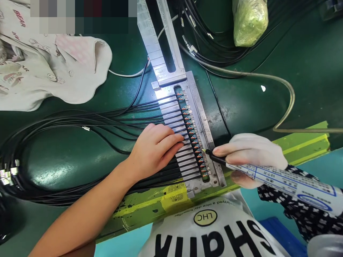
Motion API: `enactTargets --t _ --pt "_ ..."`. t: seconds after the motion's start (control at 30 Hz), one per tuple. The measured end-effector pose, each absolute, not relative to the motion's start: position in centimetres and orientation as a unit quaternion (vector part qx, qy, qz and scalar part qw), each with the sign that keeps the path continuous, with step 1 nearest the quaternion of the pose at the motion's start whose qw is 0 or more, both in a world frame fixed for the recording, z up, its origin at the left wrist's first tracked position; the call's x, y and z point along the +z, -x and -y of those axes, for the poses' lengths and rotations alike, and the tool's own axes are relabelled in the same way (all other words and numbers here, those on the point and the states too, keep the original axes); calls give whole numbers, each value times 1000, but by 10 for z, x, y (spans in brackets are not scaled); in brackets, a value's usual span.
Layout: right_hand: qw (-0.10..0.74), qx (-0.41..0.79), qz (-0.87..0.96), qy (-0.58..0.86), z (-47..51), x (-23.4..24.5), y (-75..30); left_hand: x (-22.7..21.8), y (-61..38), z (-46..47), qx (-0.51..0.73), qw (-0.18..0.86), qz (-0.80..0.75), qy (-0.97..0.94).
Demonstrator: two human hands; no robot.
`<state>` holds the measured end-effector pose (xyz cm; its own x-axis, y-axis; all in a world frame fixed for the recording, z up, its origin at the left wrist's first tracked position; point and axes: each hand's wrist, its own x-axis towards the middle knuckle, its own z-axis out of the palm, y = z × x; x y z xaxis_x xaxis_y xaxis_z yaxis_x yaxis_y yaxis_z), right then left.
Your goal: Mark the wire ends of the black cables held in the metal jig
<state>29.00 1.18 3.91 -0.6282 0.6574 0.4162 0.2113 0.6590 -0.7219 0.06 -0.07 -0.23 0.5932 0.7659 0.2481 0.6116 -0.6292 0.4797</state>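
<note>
A metal fixture (199, 107) lies on the green bench and holds a row of several black cables (112, 123) side by side, their stripped coloured wire ends (193, 135) lined up in its slot. My left hand (154, 150), bare, lies flat with fingers stretched out on the cables where they enter the fixture. My right hand (252, 153), in a white glove, grips a syringe-like dispenser (284, 180) with a white printed label. Its black nozzle tip (210, 154) touches the wire ends in the lower part of the row.
The cable bundle loops off to the left edge (16, 171). A printed cloth (48, 67) lies at the back left. A green wrapped bundle (249, 21), more black cables and a clear hose (268, 76) lie at the back right. A yellow-green strip (302, 142) runs along the bench's front edge.
</note>
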Motion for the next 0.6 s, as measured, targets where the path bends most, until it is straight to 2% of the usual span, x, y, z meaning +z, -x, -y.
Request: enactTargets --t 0.6 --pt "359 333 836 249 -13 34 -291 -2 0 1 215 174 -398 -875"
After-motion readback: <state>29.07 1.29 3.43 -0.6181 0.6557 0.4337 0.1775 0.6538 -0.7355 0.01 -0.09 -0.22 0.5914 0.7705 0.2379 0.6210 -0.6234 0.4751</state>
